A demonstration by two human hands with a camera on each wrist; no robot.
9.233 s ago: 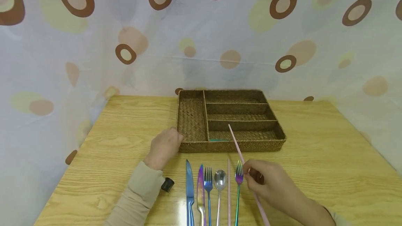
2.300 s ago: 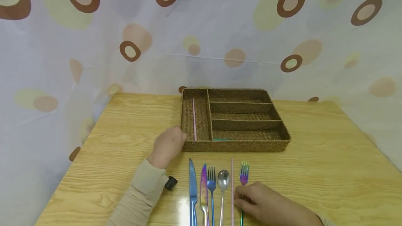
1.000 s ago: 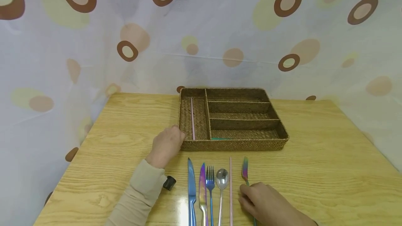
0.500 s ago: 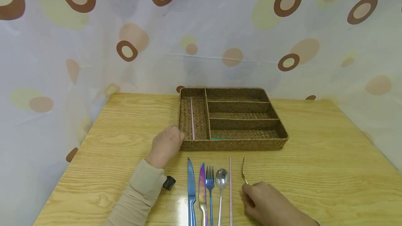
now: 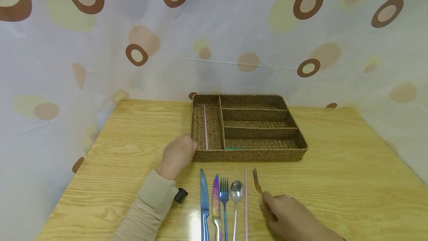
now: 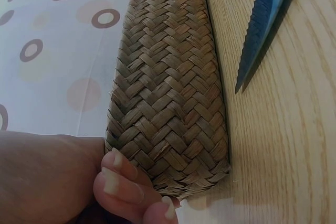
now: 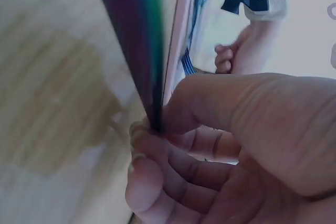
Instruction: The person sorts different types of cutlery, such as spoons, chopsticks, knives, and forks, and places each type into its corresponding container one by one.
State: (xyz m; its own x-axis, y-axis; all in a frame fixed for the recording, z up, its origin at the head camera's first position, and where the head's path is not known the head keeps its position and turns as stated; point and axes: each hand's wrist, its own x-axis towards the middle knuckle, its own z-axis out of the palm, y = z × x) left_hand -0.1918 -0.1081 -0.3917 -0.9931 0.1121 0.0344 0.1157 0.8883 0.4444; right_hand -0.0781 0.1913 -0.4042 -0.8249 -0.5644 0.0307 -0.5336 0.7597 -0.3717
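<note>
My left hand point(image 5: 178, 155) grips the near left corner of a woven cutlery tray point(image 5: 247, 155); the left wrist view shows its fingertips curled at the tray's end. A rainbow-coloured fork point(image 5: 256, 181) is pinched between thumb and fingers of my right hand point(image 5: 289, 215), its tines pointing away from me. In the right wrist view the fork's handle point(image 7: 139, 40) runs up from the pinch. Left of that hand lie a pink chopstick point(image 5: 246, 203), a silver spoon point(image 5: 237, 192), a blue fork point(image 5: 224, 196), a rainbow knife point(image 5: 216, 200) and a blue knife point(image 5: 204, 196), side by side.
Another pink chopstick point(image 5: 206, 127) lies in the tray's long left compartment. Something teal point(image 5: 234, 148) shows at the front compartment's near edge. The wooden table point(image 5: 337, 151) meets a patterned curtain point(image 5: 214, 40) behind the tray.
A pink chopstick has gone from my right hand into the left compartment. That hand has then taken hold of the rainbow fork and turned it. The left hand has stayed at the tray corner.
</note>
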